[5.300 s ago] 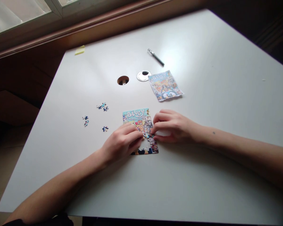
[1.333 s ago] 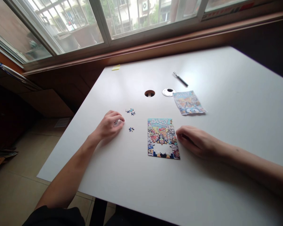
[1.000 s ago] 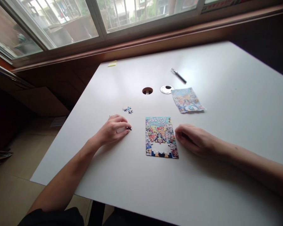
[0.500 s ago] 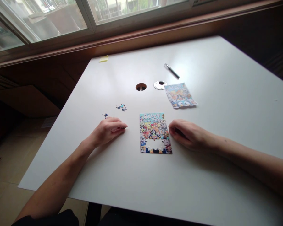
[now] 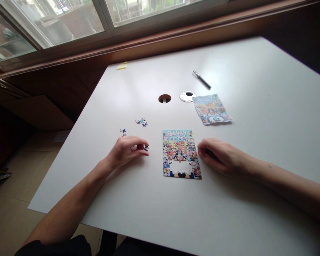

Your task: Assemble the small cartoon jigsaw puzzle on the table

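A colourful jigsaw puzzle (image 5: 179,153) lies flat on the white table, with a pale gap in its lower part. To its left, my left hand (image 5: 128,151) pinches a small puzzle piece (image 5: 146,147) between thumb and fingers. My right hand (image 5: 218,154) rests at the puzzle's right edge, its fingers curled in; whether anything is inside them is hidden. Beyond my left hand lie loose puzzle pieces (image 5: 142,122) and a smaller group of pieces (image 5: 123,132).
A crumpled picture sheet (image 5: 212,109) printed like the puzzle lies at the back right, touching a round metal cover (image 5: 187,96). Behind it is a pen (image 5: 202,79). The table (image 5: 138,202) has a round cable hole (image 5: 164,99) and a yellow sticky note (image 5: 122,65) at its far edge.
My left thumb and fingers have parted somewhat, so the puzzle piece between them now shows. My right hand stays by the puzzle. The whole view has shifted slightly.
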A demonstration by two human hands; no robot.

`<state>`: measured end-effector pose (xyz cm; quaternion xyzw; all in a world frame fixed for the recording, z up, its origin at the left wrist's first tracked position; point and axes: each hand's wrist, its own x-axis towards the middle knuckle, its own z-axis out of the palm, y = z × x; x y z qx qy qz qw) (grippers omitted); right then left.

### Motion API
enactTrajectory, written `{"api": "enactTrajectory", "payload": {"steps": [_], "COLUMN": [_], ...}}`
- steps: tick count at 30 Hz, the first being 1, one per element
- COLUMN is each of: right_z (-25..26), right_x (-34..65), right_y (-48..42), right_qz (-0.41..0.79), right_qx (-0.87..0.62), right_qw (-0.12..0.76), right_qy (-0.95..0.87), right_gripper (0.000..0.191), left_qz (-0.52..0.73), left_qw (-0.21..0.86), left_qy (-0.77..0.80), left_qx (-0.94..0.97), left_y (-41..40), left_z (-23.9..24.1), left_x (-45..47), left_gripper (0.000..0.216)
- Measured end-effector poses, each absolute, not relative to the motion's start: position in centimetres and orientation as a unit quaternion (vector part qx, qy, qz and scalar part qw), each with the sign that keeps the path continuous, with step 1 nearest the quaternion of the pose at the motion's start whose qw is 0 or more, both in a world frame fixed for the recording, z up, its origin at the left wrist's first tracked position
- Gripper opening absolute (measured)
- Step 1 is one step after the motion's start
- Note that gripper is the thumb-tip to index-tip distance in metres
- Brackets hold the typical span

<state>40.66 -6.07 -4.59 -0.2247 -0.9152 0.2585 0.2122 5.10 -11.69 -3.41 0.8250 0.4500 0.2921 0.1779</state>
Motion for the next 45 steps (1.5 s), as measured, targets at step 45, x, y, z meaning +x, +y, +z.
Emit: {"api": "enactTrajectory", "payload": {"steps": [45], "right_z": [-4.2], "right_x": [40.5], "right_y": [-6.0], "right_qz": [0.260], "right_qx": [-0.226], "right_qw": [0.211], "right_qy": [-0.915], "right_gripper": [0.007], "left_qz": [0.206], "left_qw": [0.169], "left_qy": [0.420], "left_qx": [0.867], "left_y": [-11.9], "left_z": [-2.8], "left_x": [5.5], "left_gripper": [0.020]}}
